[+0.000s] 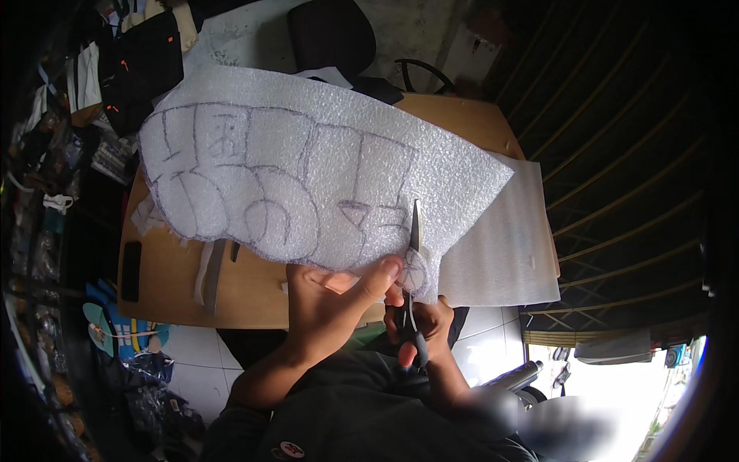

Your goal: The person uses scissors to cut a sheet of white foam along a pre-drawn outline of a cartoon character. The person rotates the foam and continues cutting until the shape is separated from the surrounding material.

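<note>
While the left hand (327, 304) pinches the foam sheet (339, 169), thumb on top and fingers tucked beneath, the right hand (433, 322) has its fingers wrapped round the handles of the scissors (408, 317), right at the near edge of the desk (254, 285)! The sheet itself is held up over the desk's middle, a vehicle outline drawn across it. This looks like trimming along that line: the edge facing the near side of the desk follows the drawing, yet spare foam runs along the far side and toward the desk's right end. Here's the blade, pointing away from the near edge, up beside the drawn end! The next move, I'd judge, calls for steering up that line, the left fingers keeping the foam taut and clear of the blades.
</note>
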Demonstrator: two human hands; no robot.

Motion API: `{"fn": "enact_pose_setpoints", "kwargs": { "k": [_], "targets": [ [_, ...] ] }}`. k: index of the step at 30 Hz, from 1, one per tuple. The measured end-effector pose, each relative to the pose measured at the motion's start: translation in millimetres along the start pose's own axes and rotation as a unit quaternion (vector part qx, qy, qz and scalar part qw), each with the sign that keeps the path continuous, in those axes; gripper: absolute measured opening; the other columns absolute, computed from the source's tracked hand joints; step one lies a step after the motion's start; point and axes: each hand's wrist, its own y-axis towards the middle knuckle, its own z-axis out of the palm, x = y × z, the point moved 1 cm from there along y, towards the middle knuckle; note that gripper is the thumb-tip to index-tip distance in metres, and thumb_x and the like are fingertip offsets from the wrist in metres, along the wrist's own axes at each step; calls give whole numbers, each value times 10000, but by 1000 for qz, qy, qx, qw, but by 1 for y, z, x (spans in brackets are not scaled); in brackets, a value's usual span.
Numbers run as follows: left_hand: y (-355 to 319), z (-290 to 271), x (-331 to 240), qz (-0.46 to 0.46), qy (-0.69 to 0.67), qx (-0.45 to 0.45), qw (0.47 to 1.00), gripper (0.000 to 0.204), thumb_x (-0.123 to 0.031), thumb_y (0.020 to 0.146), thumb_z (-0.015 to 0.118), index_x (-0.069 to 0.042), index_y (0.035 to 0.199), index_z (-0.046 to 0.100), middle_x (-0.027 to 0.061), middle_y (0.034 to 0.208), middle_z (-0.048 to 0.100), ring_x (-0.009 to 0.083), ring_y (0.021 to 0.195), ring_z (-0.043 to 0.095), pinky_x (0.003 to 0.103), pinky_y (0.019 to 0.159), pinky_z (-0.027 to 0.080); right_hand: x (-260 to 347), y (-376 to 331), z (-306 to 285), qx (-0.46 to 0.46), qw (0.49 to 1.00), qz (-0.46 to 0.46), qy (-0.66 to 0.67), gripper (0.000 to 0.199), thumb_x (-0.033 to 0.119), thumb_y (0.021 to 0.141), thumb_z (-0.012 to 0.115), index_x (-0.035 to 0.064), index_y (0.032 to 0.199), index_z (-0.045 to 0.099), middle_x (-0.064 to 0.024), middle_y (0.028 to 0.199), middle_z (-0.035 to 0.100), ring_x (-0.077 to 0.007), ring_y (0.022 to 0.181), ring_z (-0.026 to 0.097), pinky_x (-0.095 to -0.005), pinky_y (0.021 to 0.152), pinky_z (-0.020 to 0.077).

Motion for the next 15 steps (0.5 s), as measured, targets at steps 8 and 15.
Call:
{"fn": "enact_pose_setpoints", "kwargs": {
  "k": [8, 15],
  "targets": [
    [-1, -5, 2, 6, 7, 17, 1000, 88, 17, 807, 582, 103, 796, 599, 135, 665, 611, 187, 540, 610, 300, 482, 514, 1, -1, -1, 2, 1000, -6, -20, 758, 571, 535, 785, -42, 910, 545, 19, 633, 530, -56, 545, 489, -197, 504, 396],
    [-1, -7, -2, -29, -1, 11, 1000, 90, 18, 792, 591, 101, 825, 593, 134, 678, 611, 179, 544, 608, 278, 432, 498, -1, -1, -5, 7, 998, -19, -51, 787, 581, 532, 785, -52, 924, 532, 19, 619, 528, -48, 524, 483, -202, 481, 388]
  ]
}}
